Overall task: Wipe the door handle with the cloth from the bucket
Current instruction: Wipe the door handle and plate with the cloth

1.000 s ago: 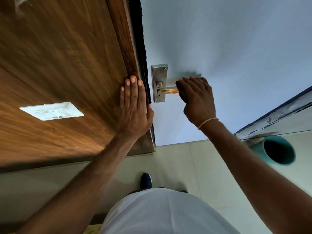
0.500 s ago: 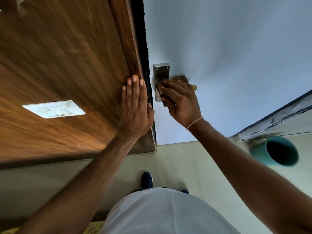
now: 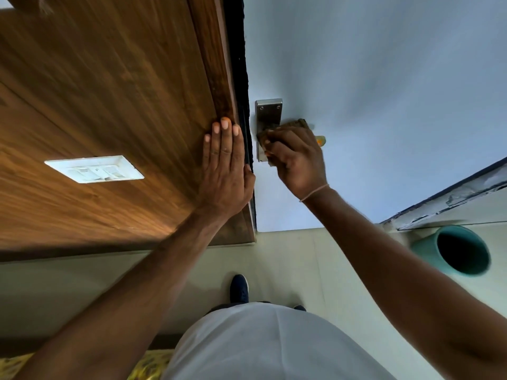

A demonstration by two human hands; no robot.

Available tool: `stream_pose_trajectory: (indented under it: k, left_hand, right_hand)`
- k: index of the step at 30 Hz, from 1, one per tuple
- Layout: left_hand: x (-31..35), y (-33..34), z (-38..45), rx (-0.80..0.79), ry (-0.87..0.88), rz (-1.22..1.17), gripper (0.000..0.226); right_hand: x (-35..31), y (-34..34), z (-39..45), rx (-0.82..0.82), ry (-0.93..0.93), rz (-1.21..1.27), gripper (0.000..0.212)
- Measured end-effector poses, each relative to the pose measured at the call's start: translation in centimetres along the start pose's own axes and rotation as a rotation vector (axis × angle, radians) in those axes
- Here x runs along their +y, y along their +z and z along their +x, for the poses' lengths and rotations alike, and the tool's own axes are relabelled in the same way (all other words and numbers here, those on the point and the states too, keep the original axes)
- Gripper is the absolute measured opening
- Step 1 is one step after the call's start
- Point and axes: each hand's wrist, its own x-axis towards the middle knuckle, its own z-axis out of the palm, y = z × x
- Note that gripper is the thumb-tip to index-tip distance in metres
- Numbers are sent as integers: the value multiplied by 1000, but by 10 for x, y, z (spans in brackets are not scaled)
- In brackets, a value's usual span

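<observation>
A steel door handle with a rectangular backplate is mounted on the pale blue door. My right hand is closed on a brownish cloth and presses it against the lever near the backplate. Most of the lever is hidden; only its orange-tinted tip shows past my knuckles. Flat against the wooden door frame, just left of the handle, my left hand rests with fingers together and holds nothing. A teal bucket stands on the floor at the lower right.
A white switch plate sits on the wood-panelled wall to the left. Pale floor tiles lie below, with my dark shoe near the door's bottom edge. A worn threshold edge runs at the right.
My right hand slid the cloth left along the lever, from its outer end to the backplate. The left hand stayed put on the frame.
</observation>
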Motion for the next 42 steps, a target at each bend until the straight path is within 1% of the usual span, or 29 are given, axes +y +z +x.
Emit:
stream_pose_trajectory:
  k: [4,7,9,11,15,17,19,23,26,29,32,35,37,39,42]
  left_hand:
    - [1,-5,1,-4,-4,6,87]
    - [0,-6,1,-18,-5,-1,85]
    - [0,-8,0,-22,-10,-3,86]
    - [1,-9,0,-27,-17,-12,88]
    - [4,-10,2,-46,-42,-17,94]
    - [6,-10,2,-45,-48,-6,93]
    - [7,-10,1,-31,-46,-11,89]
    - [5,-9,0,-22,-32,4,85]
    - [7,-8,0,-26,-47,-4,86]
    - [10,-5,3,-23,-68,-5,90]
    - [11,-3,3,-14,-77,-7,90]
    - [10,-3,2,-16,-74,-6,87]
    - [11,-5,2,-7,-73,2,86]
    - [13,-6,2,-10,-78,-1,87]
    - [14,-6,4,-7,-90,-7,86]
  right_hand:
    - [12,-7,-4,-22,-54,-7,7]
    - [34,-26,-22,45,2,-49,5]
    - [37,-27,-24,75,46,-69,5]
    - [24,-14,-17,75,38,-59,8]
    - [-11,10,-1,20,-54,-57,10]
    - [-2,7,-4,-13,-89,-56,11]
    - [18,-5,-12,-4,-81,-65,10]
    - [46,-27,-31,68,30,-93,9]
    - [24,-8,-24,90,63,-85,12]
    - [-4,11,-11,44,-16,-31,9]
    - [12,3,-14,9,-58,-23,12]
    - [40,-17,-27,60,-32,-53,12]
    - [47,-21,-30,69,0,-55,11]
    - [34,-11,-26,70,10,-60,12]
    - [4,12,-11,68,-62,-16,12]
